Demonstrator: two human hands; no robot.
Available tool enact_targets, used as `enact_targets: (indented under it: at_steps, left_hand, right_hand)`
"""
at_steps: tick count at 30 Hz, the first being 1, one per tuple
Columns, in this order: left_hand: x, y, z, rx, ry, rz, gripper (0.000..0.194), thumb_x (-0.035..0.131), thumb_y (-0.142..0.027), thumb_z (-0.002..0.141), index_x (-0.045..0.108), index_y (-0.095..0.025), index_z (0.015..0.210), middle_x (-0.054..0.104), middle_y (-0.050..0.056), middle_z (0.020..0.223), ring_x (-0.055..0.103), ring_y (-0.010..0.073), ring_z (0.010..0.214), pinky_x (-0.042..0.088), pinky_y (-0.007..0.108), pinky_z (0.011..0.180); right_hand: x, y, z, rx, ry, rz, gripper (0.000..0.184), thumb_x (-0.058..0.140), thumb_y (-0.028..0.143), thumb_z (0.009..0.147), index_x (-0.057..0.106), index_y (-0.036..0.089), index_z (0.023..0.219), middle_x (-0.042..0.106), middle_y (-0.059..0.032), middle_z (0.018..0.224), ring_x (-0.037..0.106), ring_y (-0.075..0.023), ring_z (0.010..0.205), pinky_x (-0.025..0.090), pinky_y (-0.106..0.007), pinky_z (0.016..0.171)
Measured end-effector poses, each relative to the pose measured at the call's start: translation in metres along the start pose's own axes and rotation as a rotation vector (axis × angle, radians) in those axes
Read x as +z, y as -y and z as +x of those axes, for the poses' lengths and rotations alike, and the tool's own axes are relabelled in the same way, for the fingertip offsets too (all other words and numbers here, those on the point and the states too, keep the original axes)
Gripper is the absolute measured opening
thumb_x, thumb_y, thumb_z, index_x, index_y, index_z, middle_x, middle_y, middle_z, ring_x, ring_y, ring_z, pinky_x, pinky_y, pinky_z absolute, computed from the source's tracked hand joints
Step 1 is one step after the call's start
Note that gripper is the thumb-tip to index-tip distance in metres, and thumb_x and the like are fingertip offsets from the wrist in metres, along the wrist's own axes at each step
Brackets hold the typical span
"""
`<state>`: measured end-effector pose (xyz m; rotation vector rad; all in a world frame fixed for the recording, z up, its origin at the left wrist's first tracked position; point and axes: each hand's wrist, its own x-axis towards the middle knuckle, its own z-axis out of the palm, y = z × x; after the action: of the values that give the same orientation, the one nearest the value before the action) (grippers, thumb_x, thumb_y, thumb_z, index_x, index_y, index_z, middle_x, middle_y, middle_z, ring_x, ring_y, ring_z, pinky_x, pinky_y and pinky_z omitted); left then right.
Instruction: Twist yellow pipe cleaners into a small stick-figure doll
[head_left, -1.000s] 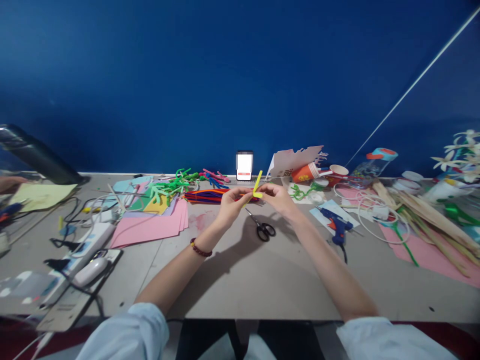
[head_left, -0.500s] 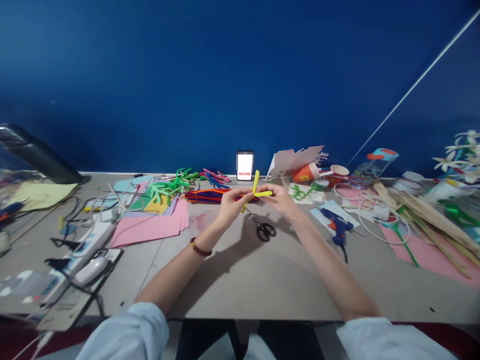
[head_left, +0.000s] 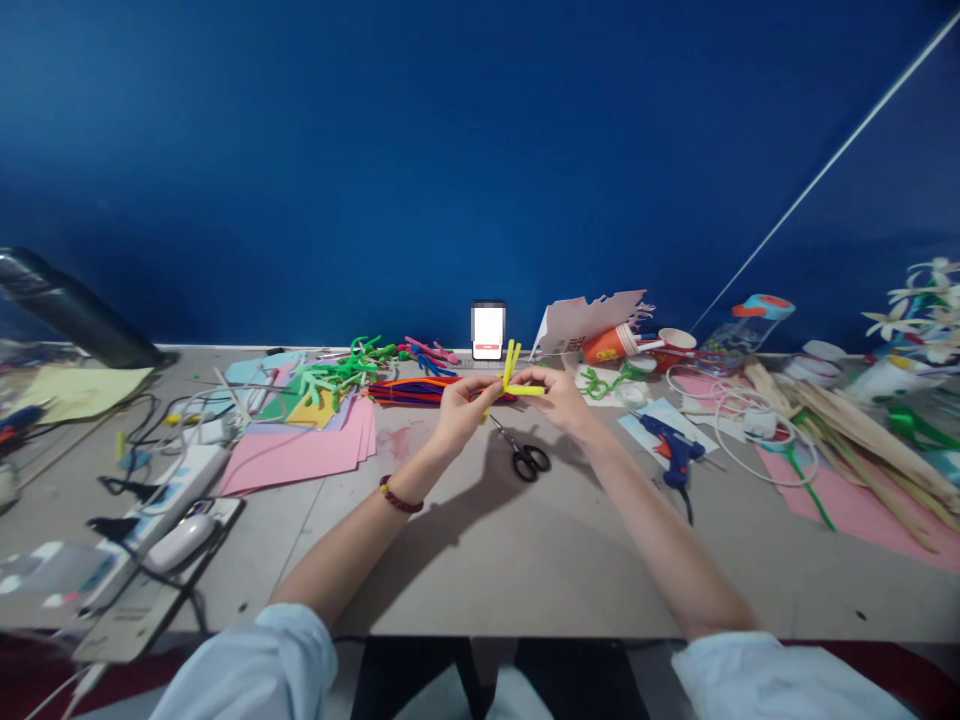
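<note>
So the left hand (head_left: pixel 463 405) has the yellow strips (head_left: pixel 527 390) pinched, over the table's (head_left: pixel 495 570) far side, one reaching sideways to the right hand (head_left: pixel 564 402), whose grip I can't read.

Yellow strips (head_left: pixel 519 390), crossed, ends up and rightward

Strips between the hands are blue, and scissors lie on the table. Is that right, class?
Not quite: the head view shows the strips between the left hand and right hand are yellow, not blue. The scissors do lie on the table.
</note>
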<state>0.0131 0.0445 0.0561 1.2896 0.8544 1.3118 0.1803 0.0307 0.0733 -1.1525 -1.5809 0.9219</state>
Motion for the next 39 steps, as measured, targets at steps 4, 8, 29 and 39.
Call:
enact_targets:
  at_steps: [4,8,29,39]
  left_hand:
    - [0.0004,-0.0024,0.0009,-0.036,0.019,-0.076,0.029,0.082,-0.039,0.060,0.073,-0.016,0.075,0.072,0.005,0.076,0.064,0.0154,0.071,0.049,0.027,0.068]
    - [0.0003,-0.0036,0.0013,-0.044,0.046,-0.104,0.030,0.083,-0.040,0.060,0.072,-0.016,0.076,0.072,0.004,0.076,0.064,0.0143,0.070,0.049,0.026,0.067]
    - [0.0029,0.0010,-0.0007,0.061,0.047,-0.049,0.020,0.077,-0.033,0.069,0.072,-0.016,0.079,0.072,0.004,0.078,0.063,0.0134,0.068,0.050,0.026,0.065]
    - [0.0017,0.0053,0.0004,0.072,0.050,-0.080,0.026,0.078,-0.038,0.068,0.072,-0.016,0.081,0.073,0.005,0.082,0.066,0.0163,0.075,0.052,0.029,0.073]
  right_hand:
    - [-0.0002,0.0016,-0.0001,0.000,0.004,0.029,0.028,0.072,0.045,0.070,0.067,0.019,0.079,0.070,-0.0058,0.085,0.065,-0.0206,0.079,0.050,-0.032,0.072]
    - [-0.0001,-0.0004,0.0003,0.007,-0.004,0.053,0.026,0.073,0.043,0.068,0.066,0.020,0.076,0.069,-0.0044,0.082,0.064,-0.0198,0.077,0.050,-0.033,0.073]
    - [-0.0002,0.0037,-0.0001,0.075,-0.061,-0.007,0.027,0.072,0.044,0.067,0.067,0.020,0.078,0.066,-0.0023,0.074,0.054,-0.0147,0.064,0.044,-0.029,0.060]
    - [0.0051,0.0033,0.0006,-0.002,-0.066,0.045,0.019,0.070,0.036,0.068,0.066,0.021,0.078,0.069,-0.0020,0.080,0.059,-0.0157,0.070,0.046,-0.031,0.068]
